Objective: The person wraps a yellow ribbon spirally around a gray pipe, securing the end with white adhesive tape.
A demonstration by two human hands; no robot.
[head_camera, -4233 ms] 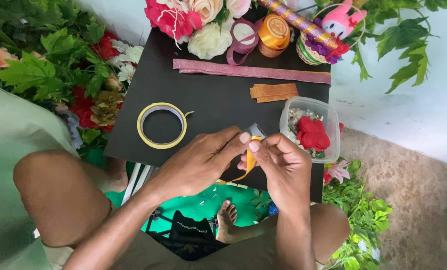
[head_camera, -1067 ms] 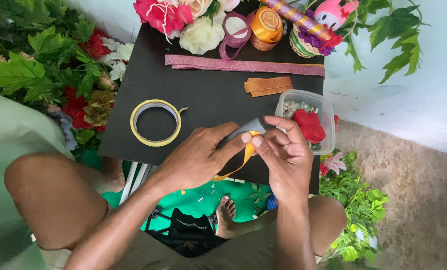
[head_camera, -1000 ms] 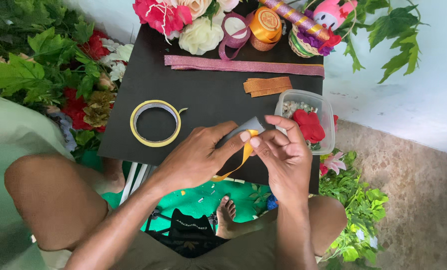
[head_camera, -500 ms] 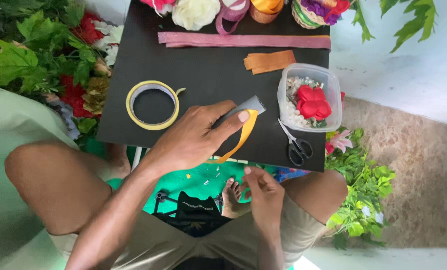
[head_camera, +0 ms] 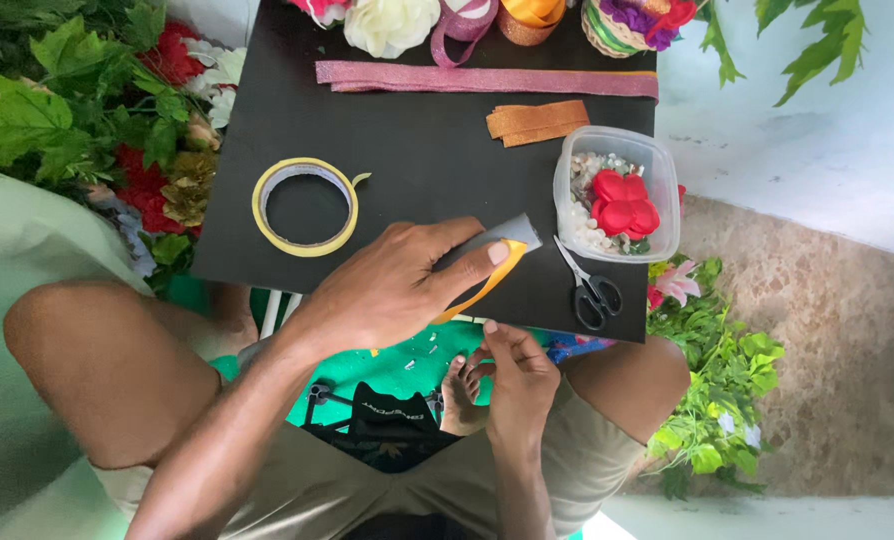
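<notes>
The left hand [head_camera: 387,290] is pinching a grey piece with an orange strip [head_camera: 502,252] between closed fingers on the black tabletop [head_camera: 417,150]. The right hand [head_camera: 517,375] is hanging below the edge, fingers loosely curled, empty. Black scissors [head_camera: 592,290], a clear tub [head_camera: 617,195] and a yellow tape roll [head_camera: 305,207] are lying close by.

Open black board [head_camera: 427,140] between tape roll [head_camera: 305,207] and clear tub [head_camera: 617,192] — room to pass there. Blocked along the far edge by pink strip [head_camera: 487,78] and orange pieces [head_camera: 537,121]. Hemmed right by scissors [head_camera: 592,290] — left by foliage [head_camera: 77,110].
</notes>
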